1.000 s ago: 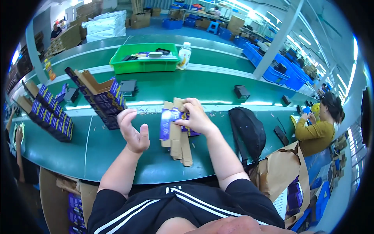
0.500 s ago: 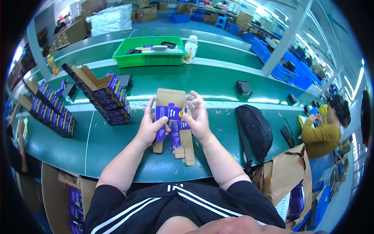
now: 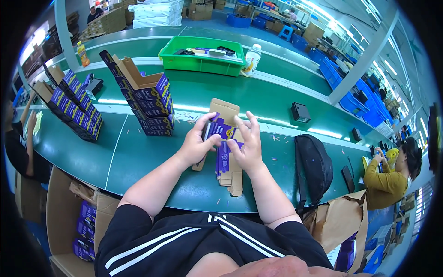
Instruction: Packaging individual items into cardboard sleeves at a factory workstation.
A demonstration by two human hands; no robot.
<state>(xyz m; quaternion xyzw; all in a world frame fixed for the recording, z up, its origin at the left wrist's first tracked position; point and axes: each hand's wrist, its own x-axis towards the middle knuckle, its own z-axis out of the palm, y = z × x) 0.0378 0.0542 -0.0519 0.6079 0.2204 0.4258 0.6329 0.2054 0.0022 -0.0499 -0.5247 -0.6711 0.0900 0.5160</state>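
My left hand (image 3: pixel 198 143) grips the left side of a partly folded purple and brown cardboard box (image 3: pixel 226 128), fingers behind and thumb in front. The box's brown flap stands up at its far end. My right hand (image 3: pixel 249 147) is at the box's right side with its fingers stretched apart; whether a fingertip touches the cardboard I cannot tell. Beneath and nearer to me, several flat purple and brown box blanks (image 3: pixel 223 161) lie overlapping on the green table (image 3: pixel 147 161).
Stacked purple boxes (image 3: pixel 154 106) stand at left, with more stacks (image 3: pixel 78 111) beyond. A green bin (image 3: pixel 203 66) and a white bottle (image 3: pixel 251 60) are at the back. A black bag (image 3: pixel 314 166) lies at right. A co-worker (image 3: pixel 387 182) sits far right; another person's arm shows at left.
The view has shifted, so the scene sits further right. My left hand has tilted the box's left side panel up. My right hand stays beside the box, fingers spread.
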